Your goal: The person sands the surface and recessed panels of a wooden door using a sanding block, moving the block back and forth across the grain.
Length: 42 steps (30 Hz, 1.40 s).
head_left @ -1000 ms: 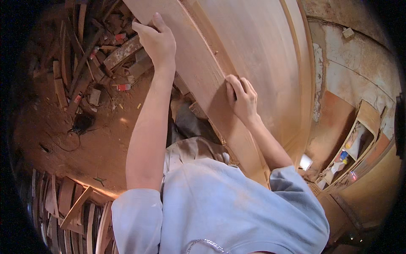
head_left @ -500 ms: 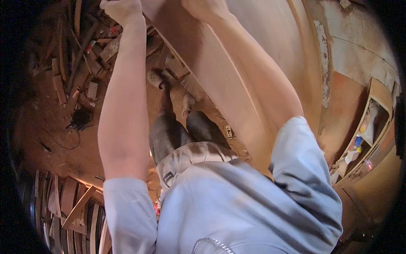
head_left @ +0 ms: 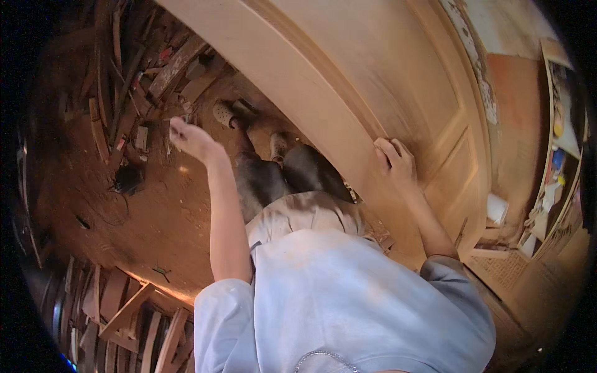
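No texts, labels, brands, numbers or signs could be read, to either side of the fingers or beyond them.
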Available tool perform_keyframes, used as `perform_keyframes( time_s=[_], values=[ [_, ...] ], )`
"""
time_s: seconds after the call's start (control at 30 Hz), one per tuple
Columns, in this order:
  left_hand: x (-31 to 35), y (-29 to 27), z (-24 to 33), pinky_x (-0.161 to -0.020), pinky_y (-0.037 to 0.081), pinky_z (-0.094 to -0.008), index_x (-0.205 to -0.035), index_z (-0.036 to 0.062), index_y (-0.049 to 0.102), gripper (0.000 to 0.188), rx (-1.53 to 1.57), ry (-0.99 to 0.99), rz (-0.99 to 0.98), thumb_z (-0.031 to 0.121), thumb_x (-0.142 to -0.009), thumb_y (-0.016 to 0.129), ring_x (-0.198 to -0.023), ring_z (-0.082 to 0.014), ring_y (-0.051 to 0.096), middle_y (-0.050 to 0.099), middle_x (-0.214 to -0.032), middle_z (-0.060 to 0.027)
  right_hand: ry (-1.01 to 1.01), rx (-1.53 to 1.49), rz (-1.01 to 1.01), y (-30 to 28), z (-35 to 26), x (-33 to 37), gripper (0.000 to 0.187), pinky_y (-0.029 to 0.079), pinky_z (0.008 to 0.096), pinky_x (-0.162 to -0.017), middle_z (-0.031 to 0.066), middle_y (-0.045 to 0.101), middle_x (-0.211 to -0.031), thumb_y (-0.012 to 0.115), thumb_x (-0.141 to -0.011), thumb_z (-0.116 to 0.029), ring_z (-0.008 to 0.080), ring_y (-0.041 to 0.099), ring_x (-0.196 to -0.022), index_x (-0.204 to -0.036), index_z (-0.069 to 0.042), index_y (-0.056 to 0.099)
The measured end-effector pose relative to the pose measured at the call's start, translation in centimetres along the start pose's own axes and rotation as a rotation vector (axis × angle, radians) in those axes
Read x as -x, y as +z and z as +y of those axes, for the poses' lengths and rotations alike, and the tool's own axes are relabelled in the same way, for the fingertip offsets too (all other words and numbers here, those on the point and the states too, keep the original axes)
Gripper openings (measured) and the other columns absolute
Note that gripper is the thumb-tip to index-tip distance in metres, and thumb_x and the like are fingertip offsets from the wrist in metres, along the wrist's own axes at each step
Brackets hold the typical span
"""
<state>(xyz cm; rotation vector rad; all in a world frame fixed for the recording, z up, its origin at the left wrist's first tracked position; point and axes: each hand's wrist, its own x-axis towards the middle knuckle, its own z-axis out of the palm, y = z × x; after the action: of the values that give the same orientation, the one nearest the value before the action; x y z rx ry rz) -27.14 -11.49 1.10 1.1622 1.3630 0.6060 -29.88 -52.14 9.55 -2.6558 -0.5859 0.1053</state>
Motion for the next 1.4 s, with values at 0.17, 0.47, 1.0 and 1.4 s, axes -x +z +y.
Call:
perform_keyframes(
  time_s=[0.17, 0.47, 1.0, 1.4],
  values=[
    [-0.5, -7.8, -5.7, -0.117, 0.030, -0.0450, -0.145, -0.0008, 0.037, 0.064, -0.023, 0.223, 0.013, 0.048, -0.105, 0.038, -0.140, -0.0331, 0.037, 0.035, -0.153, -0.0209, 0.043, -0.030, 0.009, -2.7, 3.2, 8.5, 0.031, 0.054, 0.0420, -0.077, 0.0117, 0.065, -0.096, 0.065, -0.087, -0.003, 0.0339, 0.064, -0.088, -0.117, -0.012, 0.062],
    [4.8, -12.6, -6.3, -0.088, 0.050, -0.0401, -0.130, -0.0023, 0.049, 0.052, -0.057, 0.262, 0.096, 0.042, -0.105, 0.039, -0.107, -0.0265, 0.057, 0.054, -0.124, -0.0159, 0.135, -0.127, 0.122, -1.0, 3.4, 8.2, 0.035, 0.052, 0.0466, -0.081, 0.0181, 0.060, -0.105, 0.064, -0.093, -0.015, 0.0394, 0.061, -0.096, -0.126, -0.009, 0.056],
    [7.9, 1.4, -2.4, -0.109, 0.034, -0.0386, -0.136, -0.0038, 0.043, 0.064, -0.048, 0.300, -0.154, 0.051, -0.103, 0.043, -0.129, -0.0285, 0.046, 0.045, -0.141, -0.0190, 0.073, 0.171, -0.160, -2.1, 5.0, 9.2, 0.045, 0.051, 0.0535, -0.075, 0.0214, 0.060, -0.100, 0.061, -0.092, -0.020, 0.0424, 0.062, -0.086, -0.135, -0.014, 0.050],
    [4.5, 8.7, 3.9, -0.101, 0.042, -0.0380, -0.133, -0.0049, 0.038, 0.062, 0.050, 0.314, -0.210, 0.050, -0.104, 0.043, -0.112, -0.0253, 0.053, 0.046, -0.132, -0.0194, -0.010, 0.041, -0.175, -2.4, 4.9, 7.8, 0.049, 0.049, 0.0491, -0.082, 0.0179, 0.055, -0.116, 0.060, -0.088, -0.006, 0.0408, 0.056, -0.094, -0.135, -0.018, 0.054]
  ],
)
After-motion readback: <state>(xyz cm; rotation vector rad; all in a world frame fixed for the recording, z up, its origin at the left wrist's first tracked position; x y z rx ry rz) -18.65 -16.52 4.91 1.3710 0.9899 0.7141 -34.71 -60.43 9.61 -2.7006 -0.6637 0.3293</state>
